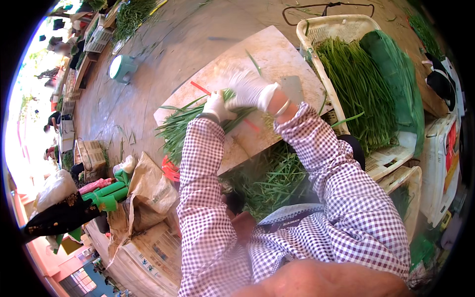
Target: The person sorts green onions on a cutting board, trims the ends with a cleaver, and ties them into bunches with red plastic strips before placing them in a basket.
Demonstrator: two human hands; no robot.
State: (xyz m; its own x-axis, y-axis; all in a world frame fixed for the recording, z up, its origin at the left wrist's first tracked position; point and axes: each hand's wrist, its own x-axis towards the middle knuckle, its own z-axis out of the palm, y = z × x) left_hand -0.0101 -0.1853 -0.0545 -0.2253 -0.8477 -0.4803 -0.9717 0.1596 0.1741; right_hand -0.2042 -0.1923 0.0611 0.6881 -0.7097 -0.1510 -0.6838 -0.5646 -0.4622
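My left hand (216,107), in a white glove, is closed around a bundle of long green leaves (182,120) that look like garlic chives. The bundle lies on a pale, stained board (267,48). Just above and right of it is my right hand (248,89), also gloved and blurred by motion; whether its fingers hold anything cannot be made out. A red strip (200,88) sticks out past my left hand, and another red piece (251,125) shows beneath the bundle. A flat grey metal blade (293,88) rests on the board beside my right wrist.
To the right stands a white plastic crate (336,25) of chives (356,89), with green sheeting (400,85) along one side. Loose leaves (274,178) lie below the board's near edge. At left are a paper sack (154,189), red strips (170,169) and a turquoise stool-like object (121,69).
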